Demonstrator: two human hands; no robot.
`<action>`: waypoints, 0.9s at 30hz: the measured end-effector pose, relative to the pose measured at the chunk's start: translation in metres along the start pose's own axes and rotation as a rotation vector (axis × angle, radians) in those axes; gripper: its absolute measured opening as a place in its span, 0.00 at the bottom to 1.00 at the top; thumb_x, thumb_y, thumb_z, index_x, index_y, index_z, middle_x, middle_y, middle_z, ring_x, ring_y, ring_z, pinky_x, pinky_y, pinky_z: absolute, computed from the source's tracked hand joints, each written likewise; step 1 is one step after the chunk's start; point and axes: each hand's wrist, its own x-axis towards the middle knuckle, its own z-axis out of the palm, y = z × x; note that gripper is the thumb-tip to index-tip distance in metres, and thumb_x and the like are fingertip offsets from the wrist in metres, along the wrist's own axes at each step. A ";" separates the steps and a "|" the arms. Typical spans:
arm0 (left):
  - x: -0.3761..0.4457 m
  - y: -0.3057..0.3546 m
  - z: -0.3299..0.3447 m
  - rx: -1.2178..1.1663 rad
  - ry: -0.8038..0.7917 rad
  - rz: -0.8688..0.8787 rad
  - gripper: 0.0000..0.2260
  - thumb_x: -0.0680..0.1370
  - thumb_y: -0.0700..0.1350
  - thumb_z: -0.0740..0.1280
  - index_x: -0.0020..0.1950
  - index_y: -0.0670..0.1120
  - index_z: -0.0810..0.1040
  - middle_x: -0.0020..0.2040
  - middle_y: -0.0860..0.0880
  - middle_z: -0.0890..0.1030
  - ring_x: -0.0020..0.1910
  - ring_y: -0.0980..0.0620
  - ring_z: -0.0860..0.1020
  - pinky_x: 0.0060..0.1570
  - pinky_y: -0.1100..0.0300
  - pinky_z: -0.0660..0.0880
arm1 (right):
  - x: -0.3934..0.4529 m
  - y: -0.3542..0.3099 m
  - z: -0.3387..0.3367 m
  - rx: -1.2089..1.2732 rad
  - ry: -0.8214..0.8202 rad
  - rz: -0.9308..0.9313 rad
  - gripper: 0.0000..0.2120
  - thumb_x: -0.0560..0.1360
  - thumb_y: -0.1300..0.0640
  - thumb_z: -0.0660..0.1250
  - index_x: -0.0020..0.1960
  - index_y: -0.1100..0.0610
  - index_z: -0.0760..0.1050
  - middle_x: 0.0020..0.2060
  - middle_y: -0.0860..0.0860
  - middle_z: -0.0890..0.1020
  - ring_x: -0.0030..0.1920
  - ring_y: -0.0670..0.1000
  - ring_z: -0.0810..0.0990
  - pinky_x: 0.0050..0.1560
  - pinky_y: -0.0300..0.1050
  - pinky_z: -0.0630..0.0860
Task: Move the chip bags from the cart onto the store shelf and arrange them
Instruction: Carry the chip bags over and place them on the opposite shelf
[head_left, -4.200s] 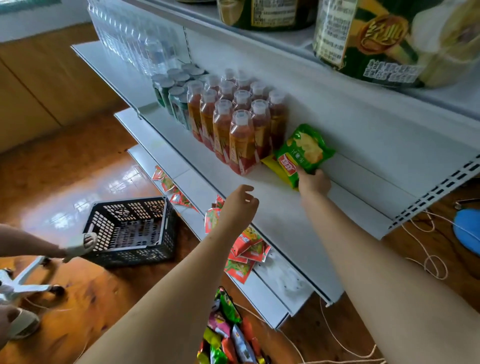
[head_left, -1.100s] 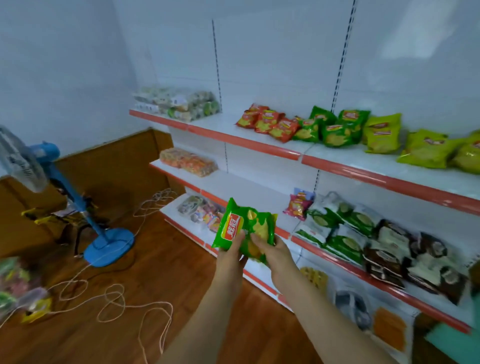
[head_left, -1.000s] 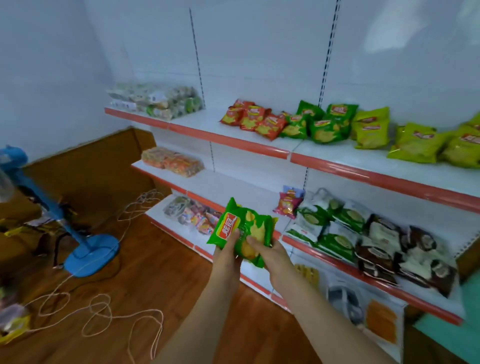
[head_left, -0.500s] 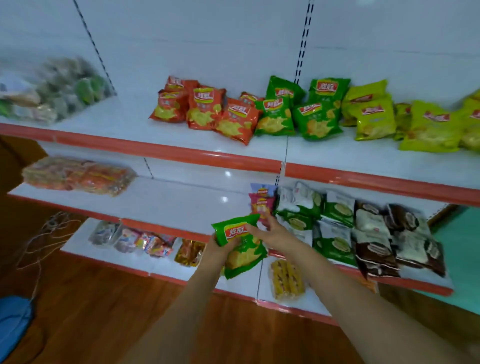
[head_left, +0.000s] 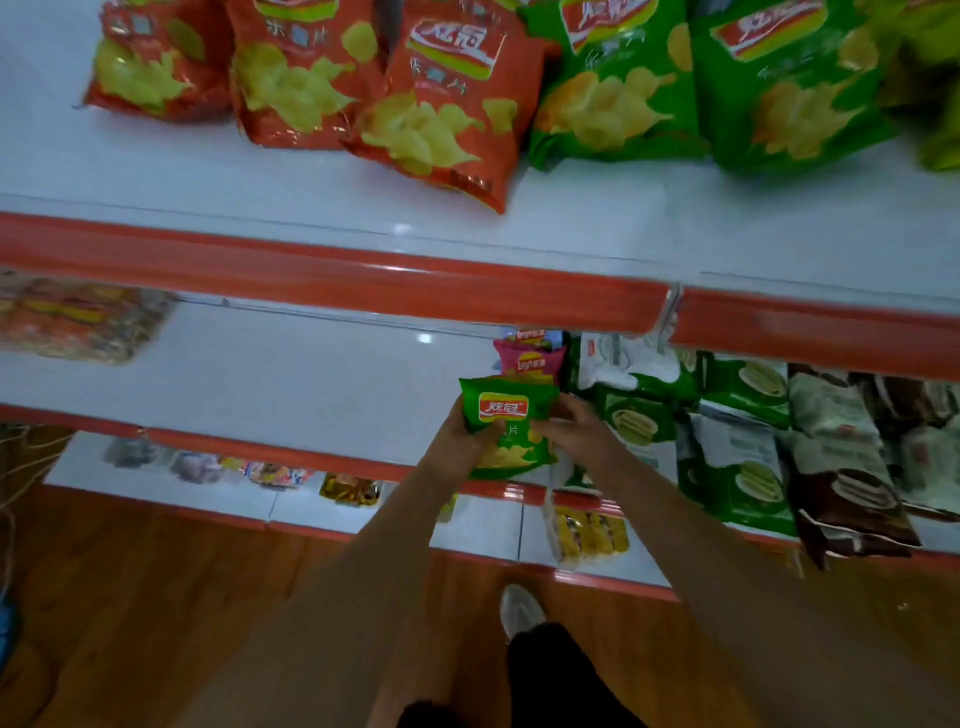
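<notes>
A small green chip bag (head_left: 506, 423) with a red logo is gripped from both sides: my left hand (head_left: 460, 441) has its left edge, my right hand (head_left: 571, 426) its right edge. The bag hangs upright in front of the middle shelf (head_left: 291, 384), close under the top shelf's red lip (head_left: 332, 280). On the top shelf lie several red chip bags (head_left: 436, 93) and, to their right, green chip bags (head_left: 618, 88). The cart is out of view.
A pink snack bag (head_left: 530, 358) stands just behind the held bag. Green and brown packets (head_left: 743, 441) fill the middle shelf's right half; an orange wrapped pack (head_left: 78, 322) lies at its left. The bottom shelf (head_left: 171, 488) holds small packets. My shoe (head_left: 519, 610) rests on the wooden floor.
I have stepped close to the shelves and the view has tilted down. The green bag stays in both hands, now nearer the middle shelf and turned more upright.
</notes>
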 end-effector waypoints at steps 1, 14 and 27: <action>0.018 -0.009 0.002 0.032 -0.012 0.027 0.21 0.78 0.38 0.69 0.70 0.45 0.69 0.60 0.45 0.81 0.55 0.47 0.82 0.46 0.62 0.82 | 0.014 0.006 0.000 0.018 0.011 0.002 0.31 0.69 0.58 0.76 0.70 0.56 0.70 0.62 0.55 0.78 0.56 0.55 0.81 0.56 0.51 0.79; 0.075 -0.040 0.023 0.495 0.059 -0.173 0.58 0.67 0.50 0.80 0.80 0.48 0.38 0.78 0.39 0.56 0.76 0.36 0.60 0.71 0.39 0.65 | 0.052 0.025 -0.003 0.214 0.105 0.110 0.33 0.59 0.54 0.77 0.61 0.53 0.70 0.55 0.53 0.81 0.53 0.54 0.81 0.57 0.56 0.79; -0.185 0.086 -0.059 0.123 0.474 0.055 0.27 0.82 0.55 0.59 0.79 0.49 0.57 0.76 0.45 0.66 0.73 0.44 0.67 0.67 0.54 0.66 | -0.163 -0.122 0.072 -0.181 -0.013 -0.113 0.33 0.78 0.37 0.54 0.78 0.50 0.53 0.77 0.50 0.59 0.74 0.55 0.63 0.72 0.50 0.61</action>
